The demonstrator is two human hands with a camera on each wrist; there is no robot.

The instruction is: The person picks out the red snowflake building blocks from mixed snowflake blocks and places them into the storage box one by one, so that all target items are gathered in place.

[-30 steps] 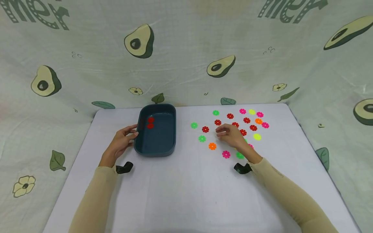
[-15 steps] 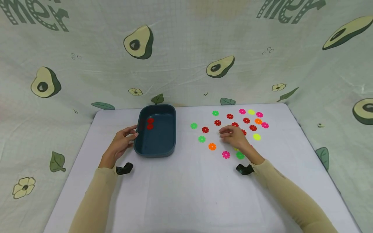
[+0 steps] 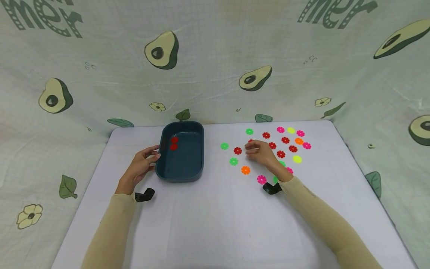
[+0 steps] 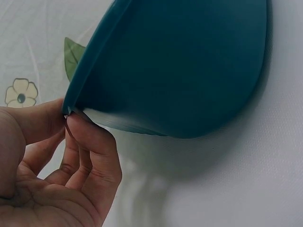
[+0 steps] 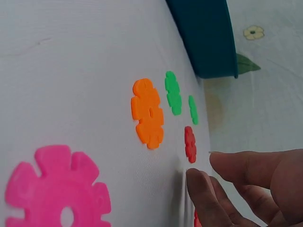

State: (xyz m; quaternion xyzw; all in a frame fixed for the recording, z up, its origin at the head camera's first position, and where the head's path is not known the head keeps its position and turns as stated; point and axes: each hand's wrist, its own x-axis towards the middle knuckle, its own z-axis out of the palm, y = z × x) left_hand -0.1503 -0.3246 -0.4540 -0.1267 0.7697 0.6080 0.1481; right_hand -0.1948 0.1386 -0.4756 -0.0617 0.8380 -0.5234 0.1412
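Note:
My left hand (image 3: pixel 138 167) pinches the left rim of a dark teal plastic tub (image 3: pixel 181 166). In the left wrist view, thumb and index finger close on the tub's edge (image 4: pixel 90 66). Two red notched discs (image 3: pixel 174 147) lie inside it. My right hand (image 3: pixel 263 155) hovers over the scattered discs, its thumb and fingers apart with nothing between them. Just left of the fingertips lies a red notched disc (image 3: pixel 237 151), seen beyond the fingers in the right wrist view. Another red disc (image 3: pixel 250 141) is partly hidden by the hand.
Several red, pink, green, orange and yellow notched discs lie spread on the white table (image 3: pixel 215 220); a pink disc (image 5: pixel 59 189) and an orange disc (image 5: pixel 147 113) sit near the right wrist. A patterned cloth (image 3: pixel 208 56) rises behind the table.
My right hand drew slightly right, then moved left to beside a red disc, uncovering red discs to its right. My left hand and the tub stay in place.

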